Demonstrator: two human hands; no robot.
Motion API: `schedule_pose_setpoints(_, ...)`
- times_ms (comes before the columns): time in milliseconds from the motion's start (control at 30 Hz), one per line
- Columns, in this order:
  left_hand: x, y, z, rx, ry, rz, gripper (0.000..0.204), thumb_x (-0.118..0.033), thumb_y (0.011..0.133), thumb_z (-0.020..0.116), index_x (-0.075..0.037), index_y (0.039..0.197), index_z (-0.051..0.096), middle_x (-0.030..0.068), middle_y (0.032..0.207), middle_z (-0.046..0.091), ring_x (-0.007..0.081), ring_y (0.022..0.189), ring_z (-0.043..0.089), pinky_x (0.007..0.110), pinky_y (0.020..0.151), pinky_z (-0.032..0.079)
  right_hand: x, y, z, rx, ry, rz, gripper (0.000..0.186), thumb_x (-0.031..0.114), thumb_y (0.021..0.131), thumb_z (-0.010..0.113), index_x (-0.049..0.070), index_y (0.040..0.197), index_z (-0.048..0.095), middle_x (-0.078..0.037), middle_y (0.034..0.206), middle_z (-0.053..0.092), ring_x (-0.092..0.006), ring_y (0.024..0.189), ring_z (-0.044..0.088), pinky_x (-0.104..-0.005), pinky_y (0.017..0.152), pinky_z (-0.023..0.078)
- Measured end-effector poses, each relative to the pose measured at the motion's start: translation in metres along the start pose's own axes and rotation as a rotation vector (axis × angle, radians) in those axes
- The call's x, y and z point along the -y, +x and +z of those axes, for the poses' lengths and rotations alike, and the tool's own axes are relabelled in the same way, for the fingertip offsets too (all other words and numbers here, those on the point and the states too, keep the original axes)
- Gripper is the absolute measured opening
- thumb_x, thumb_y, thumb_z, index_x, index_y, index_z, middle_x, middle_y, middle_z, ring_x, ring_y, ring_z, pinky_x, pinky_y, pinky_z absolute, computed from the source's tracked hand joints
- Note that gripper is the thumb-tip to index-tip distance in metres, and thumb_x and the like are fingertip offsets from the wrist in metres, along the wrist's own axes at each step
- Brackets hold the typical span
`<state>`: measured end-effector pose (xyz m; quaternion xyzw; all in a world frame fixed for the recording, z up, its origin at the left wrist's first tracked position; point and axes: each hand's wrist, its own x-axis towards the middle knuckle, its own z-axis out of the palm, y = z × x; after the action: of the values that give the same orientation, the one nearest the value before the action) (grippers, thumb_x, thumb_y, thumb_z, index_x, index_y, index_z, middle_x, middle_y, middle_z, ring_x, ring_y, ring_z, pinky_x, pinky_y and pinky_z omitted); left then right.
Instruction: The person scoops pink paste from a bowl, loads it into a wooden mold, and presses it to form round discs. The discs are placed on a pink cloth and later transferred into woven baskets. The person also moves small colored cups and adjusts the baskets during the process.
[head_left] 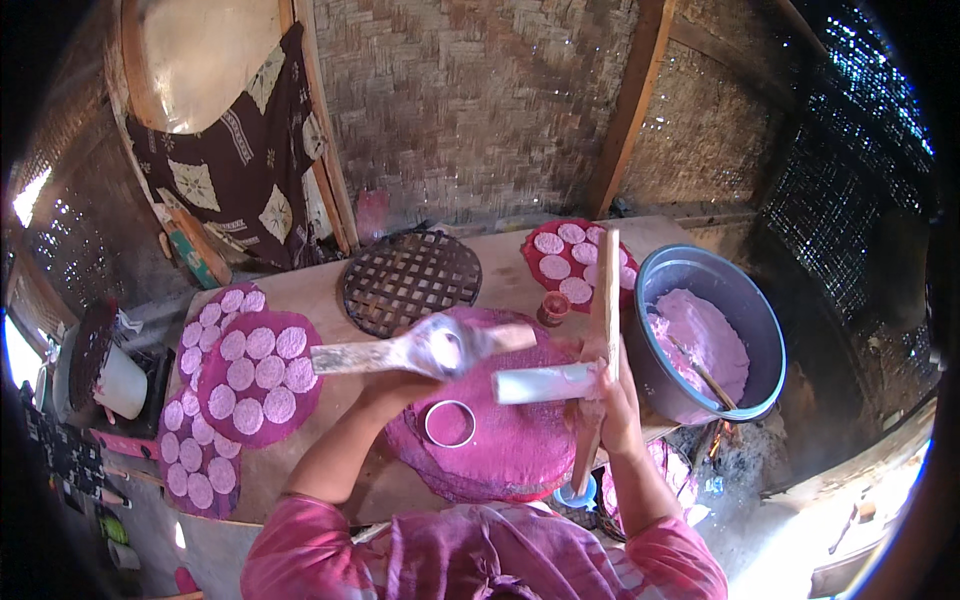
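Hands [404, 388] [619, 408], two, hold two wooden bars [352, 359] [609, 300] and one cylinder [545, 384].

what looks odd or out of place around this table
The brown patterned cloth at upper left hangs askew, its right side higher than its left. A small open flame also shows by the grey tub, perhaps too close, though distance is hard to judge.

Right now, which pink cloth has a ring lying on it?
The large middle cloth, with the white ring; cloths to its left and behind carry pale discs.
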<state>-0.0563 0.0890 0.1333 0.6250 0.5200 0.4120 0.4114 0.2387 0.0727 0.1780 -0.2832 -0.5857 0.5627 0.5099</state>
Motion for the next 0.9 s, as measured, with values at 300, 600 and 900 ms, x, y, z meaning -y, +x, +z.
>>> schedule_pose_setpoints(300,-0.04,-0.037,0.012,0.362,0.588,0.281,0.041,-0.036,0.087,0.066,-0.01,0.119,0.063,0.0148,0.086,0.068,0.0312,0.077,0.067,0.042,0.07,0.05,0.031,0.02,0.023,0.517,-0.767,-0.527,0.11,0.054,0.078,0.075,-0.006,0.148,0.015,-0.032,0.151,0.027,-0.0495,0.129,0.044,-0.0501,0.104,0.042)
schedule_pose_setpoints(600,-0.035,-0.027,0.04,0.611,0.261,0.37,0.051,-0.031,0.091,0.066,-0.008,0.134,0.05,0.0182,0.133,0.054,0.0323,0.125,0.05,0.043,0.108,0.037,-0.002,0.029,0.03,0.602,-0.646,-0.254,0.109,0.065,0.084,0.061,-0.005,0.151,0.011,-0.029,0.153,0.026,-0.0447,0.137,0.037,-0.048,0.11,0.036)
schedule_pose_setpoints(900,-0.088,0.006,-0.034,0.3,-0.313,0.657,0.105,-0.047,0.078,0.08,0.001,0.15,0.02,0.0218,0.135,0.046,0.0293,0.121,0.053,0.041,0.106,0.044,-0.016,0.035,-0.026,0.993,0.413,0.709,0.147,0.102,0.059,0.031,-0.018,0.144,0.022,-0.028,0.123,0.053,-0.0327,0.108,0.058,-0.0456,0.1,0.043)
